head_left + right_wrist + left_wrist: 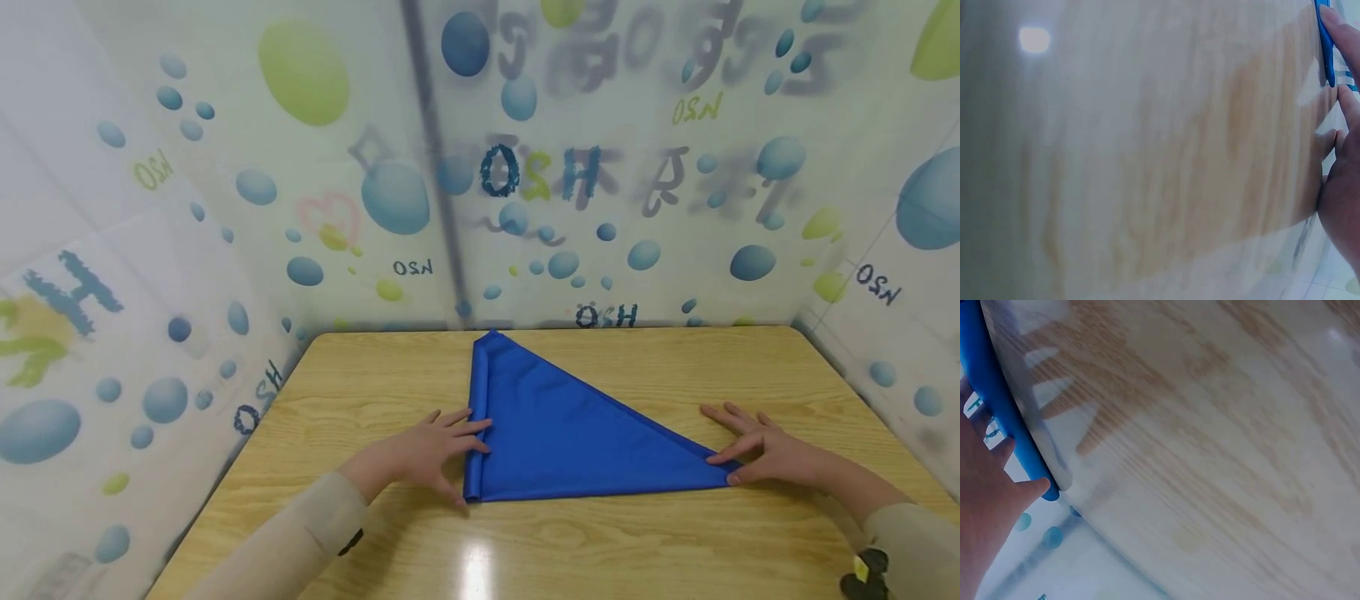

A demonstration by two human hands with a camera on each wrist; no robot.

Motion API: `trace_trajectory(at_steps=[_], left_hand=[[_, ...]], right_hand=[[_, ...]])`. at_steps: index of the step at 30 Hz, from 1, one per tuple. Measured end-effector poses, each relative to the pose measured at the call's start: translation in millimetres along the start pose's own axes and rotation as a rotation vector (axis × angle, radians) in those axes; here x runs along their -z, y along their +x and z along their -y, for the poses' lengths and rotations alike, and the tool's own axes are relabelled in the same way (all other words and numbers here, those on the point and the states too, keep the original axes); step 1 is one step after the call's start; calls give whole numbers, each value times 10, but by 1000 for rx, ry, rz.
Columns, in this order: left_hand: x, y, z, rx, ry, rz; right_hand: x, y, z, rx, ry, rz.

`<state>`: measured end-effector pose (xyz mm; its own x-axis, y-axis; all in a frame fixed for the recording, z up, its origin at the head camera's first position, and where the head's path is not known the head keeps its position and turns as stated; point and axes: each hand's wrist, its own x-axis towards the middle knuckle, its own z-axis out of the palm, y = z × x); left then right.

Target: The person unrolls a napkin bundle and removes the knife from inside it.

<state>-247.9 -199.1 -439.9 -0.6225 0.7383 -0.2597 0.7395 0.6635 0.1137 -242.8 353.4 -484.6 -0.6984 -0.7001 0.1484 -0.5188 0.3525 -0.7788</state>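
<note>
A blue cloth [570, 425], folded into a triangle, lies on the wooden table with its left edge rolled into a narrow tube [477, 417]. My left hand [431, 454] rests at the lower half of that roll, fingers spread across it and thumb by its near end. In the left wrist view, the thumb [1036, 487] touches the end of the roll [1007, 409]. At the cloth's pointed right corner lies my right hand [772, 454], thumb and forefinger touching it and the other fingers stretched out beyond. The very tip is hidden under this hand.
The wooden table [600, 550] meets a back wall [637, 208] printed with blue and green bubbles and letters. Similar side walls [112, 350] stand left and right. The cloth's far corner reaches close to the table's back edge.
</note>
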Motion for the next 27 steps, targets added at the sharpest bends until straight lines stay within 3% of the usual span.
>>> trace_trajectory(at_steps=[9,27], left_hand=[[46,-51,37,-10,-23,-48],[67,-6,35,65,-35,-121]], right_hand=[[-4,-8,-33,16,0,-1],[2,-6,-57,1,-20,-5]])
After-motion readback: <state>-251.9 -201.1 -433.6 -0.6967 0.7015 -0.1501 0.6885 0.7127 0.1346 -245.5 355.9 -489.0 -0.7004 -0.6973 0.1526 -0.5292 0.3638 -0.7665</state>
